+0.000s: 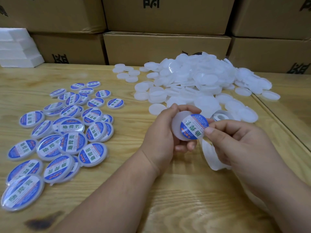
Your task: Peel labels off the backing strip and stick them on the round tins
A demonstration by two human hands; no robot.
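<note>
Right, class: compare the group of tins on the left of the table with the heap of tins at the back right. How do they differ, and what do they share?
1. The left group carries blue and white round labels; the back-right heap is plain white.
2. The left group lies spread out, mostly flat with some overlapping; the back-right heap is piled high.
3. The left group holds fewer tins than the back-right heap.

Both are round, shallow tins resting on the wooden table.

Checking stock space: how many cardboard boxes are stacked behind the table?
6, in two rows: top-left box, top-middle box, top-right box, bottom-left box, bottom-middle box, bottom-right box. More may lie outside the frame.
</note>
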